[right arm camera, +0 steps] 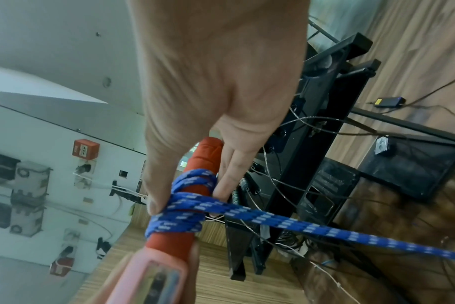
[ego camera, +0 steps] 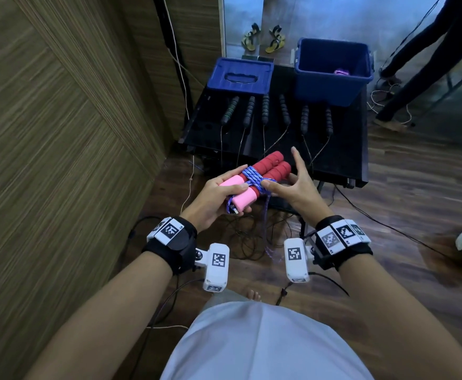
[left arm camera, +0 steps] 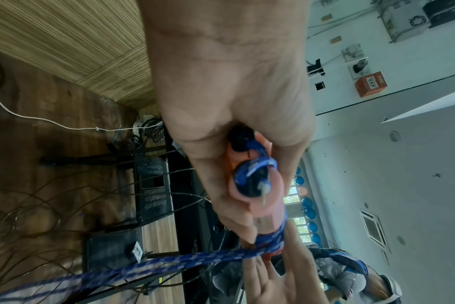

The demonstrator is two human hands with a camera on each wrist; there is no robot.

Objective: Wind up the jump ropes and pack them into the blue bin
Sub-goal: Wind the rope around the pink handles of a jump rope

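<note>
A jump rope with two red and pink foam handles (ego camera: 268, 168) is held side by side over the floor in front of the black table (ego camera: 347, 149). My left hand (ego camera: 235, 193) grips the pink ends (left arm camera: 270, 197). Blue patterned rope (ego camera: 253, 180) is wound several turns around the middle of the handles (right arm camera: 205, 156). My right hand (ego camera: 273, 185) pinches the rope (right arm camera: 185, 214) at the coils with thumb and a finger (right arm camera: 221, 191), its other fingers spread. The loose tail (ego camera: 265, 215) hangs to the floor. The open blue bin (ego camera: 331, 86) stands at the table's far right with a pinkish bundle (ego camera: 340, 71) inside.
The blue lid (ego camera: 240, 75) lies at the table's far left. Several black-handled jump ropes (ego camera: 265, 109) lie in a row on the table, cords trailing over its front edge. Cables (ego camera: 246, 242) tangle on the floor below. A wood wall (ego camera: 59, 133) is at left; a person's legs (ego camera: 416, 50) at far right.
</note>
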